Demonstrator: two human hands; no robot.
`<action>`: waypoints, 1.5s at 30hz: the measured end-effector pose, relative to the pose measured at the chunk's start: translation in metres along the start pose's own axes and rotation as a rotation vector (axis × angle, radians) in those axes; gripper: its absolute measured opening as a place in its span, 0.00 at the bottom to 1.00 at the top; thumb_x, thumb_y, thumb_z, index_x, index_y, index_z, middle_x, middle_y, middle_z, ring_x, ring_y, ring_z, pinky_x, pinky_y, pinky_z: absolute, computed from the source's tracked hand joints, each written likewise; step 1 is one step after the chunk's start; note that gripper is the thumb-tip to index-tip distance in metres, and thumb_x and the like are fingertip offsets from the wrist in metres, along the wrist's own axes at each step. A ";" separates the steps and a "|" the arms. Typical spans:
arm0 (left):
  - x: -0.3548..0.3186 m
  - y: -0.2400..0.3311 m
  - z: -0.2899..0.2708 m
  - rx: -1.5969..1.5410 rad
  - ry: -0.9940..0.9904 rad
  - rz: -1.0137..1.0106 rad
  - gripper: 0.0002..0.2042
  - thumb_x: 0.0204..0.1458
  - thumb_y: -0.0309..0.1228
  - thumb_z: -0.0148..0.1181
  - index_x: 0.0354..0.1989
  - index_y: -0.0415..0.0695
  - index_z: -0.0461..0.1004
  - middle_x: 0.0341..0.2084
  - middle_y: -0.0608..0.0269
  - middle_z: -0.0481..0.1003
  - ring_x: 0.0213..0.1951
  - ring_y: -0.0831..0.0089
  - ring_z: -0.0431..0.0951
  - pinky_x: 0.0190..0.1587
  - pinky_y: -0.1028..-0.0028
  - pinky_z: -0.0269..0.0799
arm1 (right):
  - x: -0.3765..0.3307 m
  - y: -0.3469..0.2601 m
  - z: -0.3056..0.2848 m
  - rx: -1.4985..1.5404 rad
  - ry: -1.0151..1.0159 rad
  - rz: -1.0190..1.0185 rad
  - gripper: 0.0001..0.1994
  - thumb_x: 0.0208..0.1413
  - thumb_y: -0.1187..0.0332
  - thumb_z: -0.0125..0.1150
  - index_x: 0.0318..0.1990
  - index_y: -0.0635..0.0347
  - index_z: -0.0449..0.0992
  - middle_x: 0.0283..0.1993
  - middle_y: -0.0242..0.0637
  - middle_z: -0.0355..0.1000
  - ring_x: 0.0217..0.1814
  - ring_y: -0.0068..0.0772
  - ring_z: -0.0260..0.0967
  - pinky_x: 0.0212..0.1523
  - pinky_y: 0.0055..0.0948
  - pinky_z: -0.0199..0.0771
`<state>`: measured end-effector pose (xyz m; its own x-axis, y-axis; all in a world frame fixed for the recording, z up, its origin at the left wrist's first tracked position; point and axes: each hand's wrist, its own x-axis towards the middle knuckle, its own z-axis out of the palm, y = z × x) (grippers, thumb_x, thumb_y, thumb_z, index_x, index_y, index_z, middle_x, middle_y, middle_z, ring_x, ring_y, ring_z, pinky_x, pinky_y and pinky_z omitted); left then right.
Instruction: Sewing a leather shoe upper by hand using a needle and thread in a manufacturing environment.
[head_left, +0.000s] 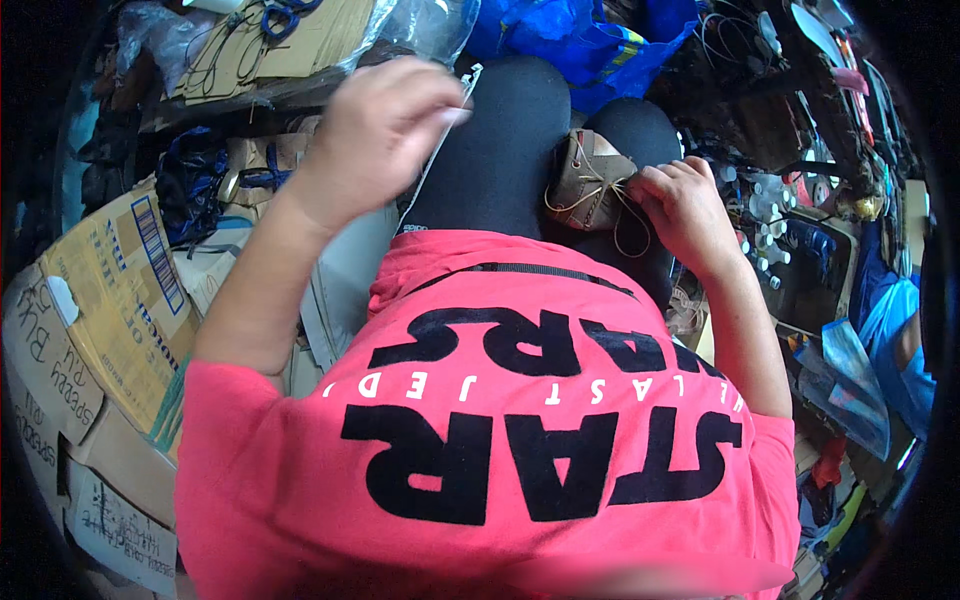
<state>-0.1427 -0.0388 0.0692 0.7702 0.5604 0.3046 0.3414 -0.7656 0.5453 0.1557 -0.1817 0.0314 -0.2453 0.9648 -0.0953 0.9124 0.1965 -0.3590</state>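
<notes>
A brown leather shoe piece with a thin tan lace tied in a bow lies on my lap, against my dark-clad thighs. Thumb and fingers of my right hand pinch together at the right side of the bow, on the lace. Loops of lace hang below and to the left of it. My left hand is raised above my other thigh, apart from the shoe piece. Its fingers are curled and closed, somewhat blurred; whether anything is between them I cannot make out.
Cardboard boxes stack up on the left. Flat cardboard with blue-handled scissors on it lies at the far left. Beyond my knees is a blue bag. Small white-capped bottles crowd the right, near a dark tray.
</notes>
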 end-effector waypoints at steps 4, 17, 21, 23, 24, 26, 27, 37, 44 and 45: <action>0.027 0.048 0.034 0.064 -0.016 0.325 0.06 0.45 0.27 0.62 0.33 0.46 0.76 0.34 0.65 0.76 0.40 0.66 0.76 0.45 0.67 0.67 | 0.008 -0.007 -0.004 -0.066 -0.071 0.020 0.04 0.54 0.69 0.52 0.32 0.53 0.74 0.29 0.37 0.74 0.38 0.41 0.71 0.48 0.40 0.60; 0.044 0.039 0.098 0.427 -0.456 0.342 0.04 0.49 0.29 0.51 0.32 0.50 0.71 0.23 0.65 0.76 0.34 0.68 0.78 0.40 0.68 0.65 | 0.010 -0.005 0.007 -0.057 -0.072 0.007 0.04 0.51 0.71 0.52 0.32 0.54 0.73 0.28 0.40 0.74 0.38 0.43 0.72 0.45 0.42 0.61; 0.033 0.018 0.079 0.304 -0.494 0.335 0.04 0.49 0.28 0.50 0.32 0.51 0.70 0.25 0.65 0.75 0.36 0.67 0.77 0.40 0.65 0.66 | -0.006 0.011 0.000 -0.053 -0.029 -0.027 0.03 0.49 0.72 0.52 0.31 0.55 0.71 0.28 0.39 0.73 0.38 0.46 0.71 0.44 0.42 0.63; 0.016 -0.003 0.054 0.382 -0.515 0.283 0.07 0.50 0.27 0.48 0.36 0.51 0.71 0.25 0.62 0.74 0.37 0.65 0.77 0.43 0.63 0.66 | -0.029 0.038 -0.005 -0.141 -0.029 0.096 0.03 0.49 0.74 0.54 0.32 0.56 0.72 0.29 0.40 0.73 0.37 0.44 0.71 0.42 0.40 0.65; 0.005 -0.018 0.038 0.422 -0.556 0.150 0.08 0.51 0.27 0.48 0.37 0.50 0.73 0.26 0.60 0.75 0.37 0.63 0.77 0.44 0.63 0.68 | -0.048 0.058 -0.007 -0.205 -0.048 0.202 0.04 0.49 0.74 0.56 0.33 0.56 0.73 0.30 0.41 0.74 0.36 0.41 0.72 0.40 0.37 0.66; -0.013 -0.056 0.012 0.173 -0.492 -0.124 0.06 0.50 0.24 0.51 0.35 0.45 0.72 0.27 0.55 0.76 0.34 0.55 0.77 0.37 0.63 0.71 | -0.081 0.075 -0.012 0.243 -0.015 0.594 0.04 0.52 0.73 0.59 0.35 0.57 0.76 0.33 0.37 0.75 0.33 0.30 0.72 0.36 0.29 0.68; -0.017 -0.059 0.004 0.022 -0.428 -0.269 0.04 0.51 0.23 0.54 0.35 0.42 0.72 0.26 0.59 0.76 0.29 0.62 0.77 0.34 0.66 0.71 | -0.094 0.089 -0.010 0.631 0.085 0.704 0.04 0.56 0.71 0.60 0.36 0.59 0.78 0.35 0.30 0.75 0.32 0.21 0.69 0.32 0.22 0.66; 0.059 0.015 0.038 -1.888 -0.265 0.103 0.34 0.50 0.41 0.64 0.65 0.51 0.58 0.55 0.43 0.69 0.51 0.53 0.75 0.56 0.62 0.69 | 0.017 -0.009 -0.050 2.010 0.534 -0.031 0.10 0.64 0.62 0.50 0.41 0.57 0.73 0.27 0.30 0.66 0.28 0.23 0.63 0.43 0.27 0.70; 0.007 -0.012 0.060 0.178 -0.237 0.068 0.15 0.53 0.42 0.58 0.29 0.40 0.70 0.25 0.52 0.72 0.30 0.53 0.74 0.35 0.61 0.70 | -0.032 0.018 -0.018 0.254 -0.040 0.475 0.17 0.58 0.56 0.59 0.32 0.64 0.75 0.20 0.37 0.66 0.20 0.31 0.61 0.25 0.37 0.63; 0.001 -0.024 0.054 0.258 -0.239 0.049 0.16 0.52 0.43 0.58 0.27 0.41 0.70 0.24 0.52 0.72 0.31 0.52 0.74 0.35 0.60 0.70 | -0.035 0.022 -0.016 0.130 -0.084 0.509 0.17 0.57 0.56 0.59 0.30 0.64 0.74 0.21 0.41 0.66 0.21 0.37 0.62 0.26 0.38 0.64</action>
<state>-0.1205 -0.0368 0.0142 0.8829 0.4545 0.1180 0.4022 -0.8617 0.3095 0.1898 -0.2085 0.0421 0.1876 0.9143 -0.3591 0.8760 -0.3211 -0.3599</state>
